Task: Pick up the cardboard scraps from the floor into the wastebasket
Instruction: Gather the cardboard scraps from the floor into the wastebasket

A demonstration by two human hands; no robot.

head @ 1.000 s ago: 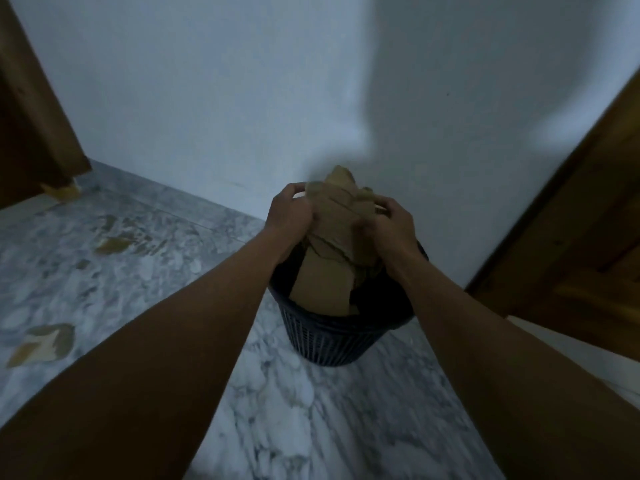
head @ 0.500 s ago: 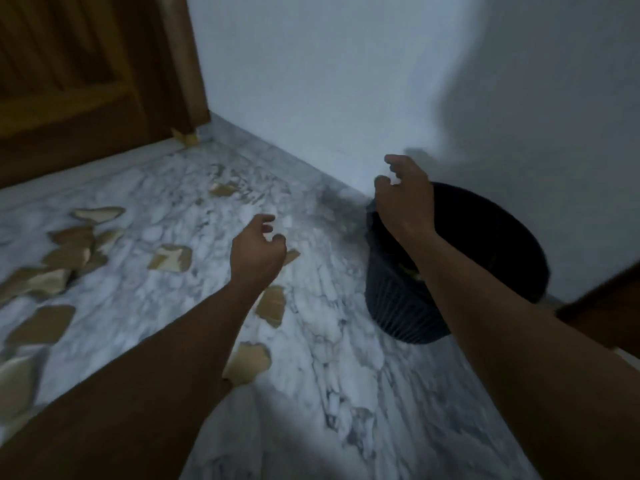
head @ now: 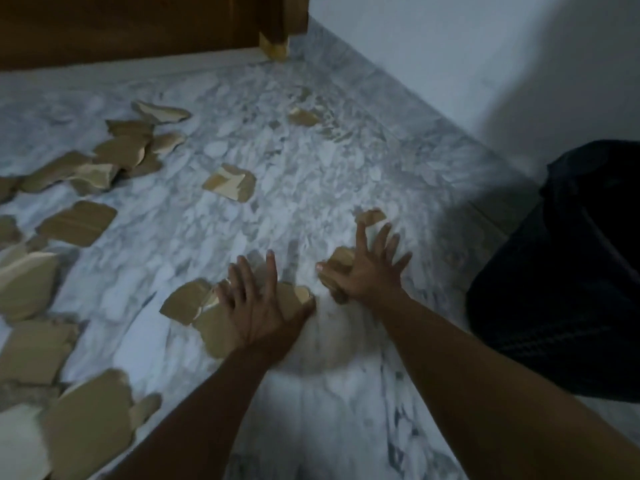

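door [head: 121,26] — dark brown wood, filled the top left | frame post [head: 289,15] — stood at the door's right edge, paler at its foot | wall [head: 450,46] — plain white, shadowed toward the right | skirting [head: 398,88] ran grey along the wall's base

One cam only, head-worn, wide-angle. Looks fwd & steeply down at grey-white marble floor [head: 311,188], close in: bare forearms [head: 467,368] enter from bottom edge. Faces far corner where brown wooden door [head: 138,26] meets pale bluish wall [head: 450,46]. Black wastebasket [head: 571,271] cut off at right edge.
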